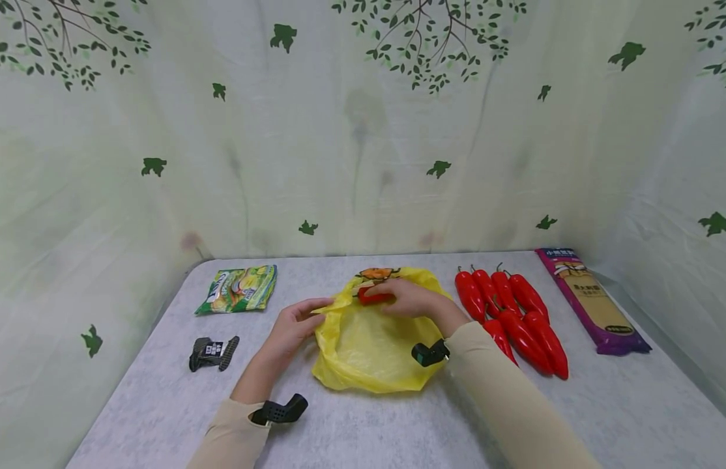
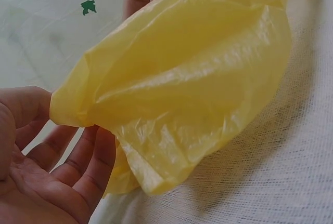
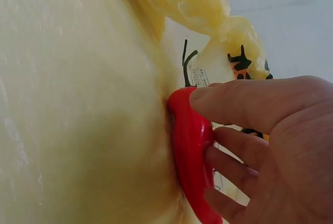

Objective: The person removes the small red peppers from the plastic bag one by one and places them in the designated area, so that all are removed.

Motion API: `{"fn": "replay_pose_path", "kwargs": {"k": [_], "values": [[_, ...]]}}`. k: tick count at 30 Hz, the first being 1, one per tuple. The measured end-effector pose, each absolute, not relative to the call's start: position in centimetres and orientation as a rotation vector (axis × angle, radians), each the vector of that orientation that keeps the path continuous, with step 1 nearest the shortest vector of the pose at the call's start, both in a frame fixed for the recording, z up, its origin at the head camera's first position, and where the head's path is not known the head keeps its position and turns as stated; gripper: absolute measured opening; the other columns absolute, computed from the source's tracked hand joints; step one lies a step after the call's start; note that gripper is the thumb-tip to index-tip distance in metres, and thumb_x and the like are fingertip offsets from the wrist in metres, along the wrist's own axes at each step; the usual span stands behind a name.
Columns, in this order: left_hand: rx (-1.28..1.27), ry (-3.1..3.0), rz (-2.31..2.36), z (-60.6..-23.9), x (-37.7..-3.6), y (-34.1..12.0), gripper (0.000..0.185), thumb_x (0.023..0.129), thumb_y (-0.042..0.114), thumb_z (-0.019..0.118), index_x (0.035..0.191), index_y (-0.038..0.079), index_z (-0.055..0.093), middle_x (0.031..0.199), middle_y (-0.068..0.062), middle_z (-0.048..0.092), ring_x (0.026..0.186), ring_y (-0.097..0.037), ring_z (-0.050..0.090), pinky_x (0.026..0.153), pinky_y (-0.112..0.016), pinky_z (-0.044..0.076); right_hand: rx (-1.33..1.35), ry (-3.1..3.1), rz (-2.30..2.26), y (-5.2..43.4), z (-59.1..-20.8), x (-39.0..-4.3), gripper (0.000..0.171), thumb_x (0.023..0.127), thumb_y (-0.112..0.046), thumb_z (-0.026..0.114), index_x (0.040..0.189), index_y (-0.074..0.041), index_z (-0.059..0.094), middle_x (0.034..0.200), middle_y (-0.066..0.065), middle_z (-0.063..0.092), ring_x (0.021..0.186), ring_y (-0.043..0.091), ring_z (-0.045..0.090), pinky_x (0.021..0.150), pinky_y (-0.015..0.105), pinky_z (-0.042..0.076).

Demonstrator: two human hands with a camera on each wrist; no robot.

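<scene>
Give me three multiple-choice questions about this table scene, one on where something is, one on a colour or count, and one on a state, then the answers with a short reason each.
1. Where does the purple packet lie?
A. at the table's far right, beyond the row of red peppers
B. at the left, beside the green snack bag
C. inside the yellow bag

2. What colour is the plastic bag that both hands handle?
A. blue
B. yellow
C. black

3. What is the right hand doing?
A. lying flat and empty on the table
B. holding the purple packet
C. gripping a red pepper at the bag's mouth

Answers: 1 A, the head view shows the packet right of the peppers. 2 B, every view shows yellow plastic, its edge held by the left hand. 3 C, the right wrist view shows thumb and fingers curled round the pepper.
</scene>
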State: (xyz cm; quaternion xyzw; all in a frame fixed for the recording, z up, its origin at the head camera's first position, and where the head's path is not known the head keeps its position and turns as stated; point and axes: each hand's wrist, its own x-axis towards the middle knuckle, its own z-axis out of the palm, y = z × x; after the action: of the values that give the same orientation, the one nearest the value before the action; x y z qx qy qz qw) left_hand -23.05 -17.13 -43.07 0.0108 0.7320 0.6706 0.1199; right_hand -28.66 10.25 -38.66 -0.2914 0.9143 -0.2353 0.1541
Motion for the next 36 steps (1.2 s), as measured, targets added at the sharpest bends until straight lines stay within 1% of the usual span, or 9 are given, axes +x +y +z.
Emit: {"fn": "replay_pose_path", "kwargs": {"k": [5,10,13,18,25,30,36], "values": [[0.046,2.148,1.961,-43.0,-23.0,-17.2,0.036,0.099,0.011,0.057,0.135,0.014,0.062,0.143,-0.006,0.057,0.115,-0.015,0.060,0.089,-0.025,0.054,-0.854,2.614,-0.663,10.3,-38.7,-28.7,0.046,0.095,-0.013,0.063,0.141,-0.019,0.058,0.143,0.009,0.057,0.126,0.027,0.052,0.111,0.046,0.041],[0.065,2.144,1.970,-43.0,-23.0,-17.2,0.037,0.099,0.010,0.057,0.136,0.011,0.061,0.144,-0.009,0.056,0.112,-0.013,0.061,0.088,-0.023,0.054,-0.870,2.607,-0.660,10.4,-38.6,-28.6,0.048,0.094,-0.011,0.064,0.142,-0.018,0.058,0.144,0.008,0.056,0.131,0.028,0.049,0.114,0.047,0.039],[0.068,2.143,1.975,-43.0,-23.0,-17.2,0.037,0.099,0.010,0.057,0.136,0.010,0.060,0.144,-0.009,0.056,0.111,-0.013,0.061,0.087,-0.022,0.054,-0.855,2.623,-0.648,10.3,-38.6,-28.6,0.049,0.093,-0.010,0.065,0.141,-0.019,0.058,0.143,0.007,0.057,0.132,0.028,0.049,0.113,0.046,0.040],[0.066,2.133,1.990,-43.2,-23.1,-17.4,0.037,0.099,0.009,0.057,0.136,0.010,0.061,0.143,-0.010,0.057,0.111,-0.013,0.062,0.087,-0.024,0.054,-0.846,2.668,-0.589,9.9,-38.8,-28.5,0.045,0.092,-0.010,0.067,0.136,-0.019,0.063,0.135,0.002,0.063,0.122,0.023,0.054,0.109,0.042,0.044],[0.062,2.123,1.998,-43.3,-23.2,-17.4,0.036,0.099,0.010,0.057,0.134,0.012,0.062,0.140,-0.007,0.060,0.113,-0.013,0.062,0.088,-0.025,0.055,-0.835,2.656,-0.559,9.7,-38.6,-28.0,0.035,0.089,-0.016,0.073,0.123,-0.023,0.069,0.119,0.003,0.066,0.106,0.019,0.057,0.098,0.038,0.049],[0.085,2.134,2.000,-43.2,-23.1,-17.4,0.037,0.099,0.010,0.057,0.136,0.011,0.061,0.141,-0.009,0.059,0.113,-0.013,0.063,0.088,-0.024,0.055,-0.840,2.654,-0.538,9.6,-38.6,-27.8,0.031,0.088,-0.016,0.075,0.118,-0.023,0.072,0.112,0.001,0.068,0.101,0.017,0.058,0.096,0.037,0.050],[0.085,2.132,2.001,-43.2,-23.1,-17.4,0.037,0.099,0.010,0.057,0.136,0.010,0.060,0.141,-0.009,0.059,0.112,-0.011,0.063,0.088,-0.024,0.055,-0.796,2.642,-0.518,9.5,-38.6,-27.4,0.028,0.087,-0.016,0.077,0.114,-0.022,0.074,0.106,-0.003,0.070,0.097,0.015,0.059,0.092,0.033,0.051]]}}
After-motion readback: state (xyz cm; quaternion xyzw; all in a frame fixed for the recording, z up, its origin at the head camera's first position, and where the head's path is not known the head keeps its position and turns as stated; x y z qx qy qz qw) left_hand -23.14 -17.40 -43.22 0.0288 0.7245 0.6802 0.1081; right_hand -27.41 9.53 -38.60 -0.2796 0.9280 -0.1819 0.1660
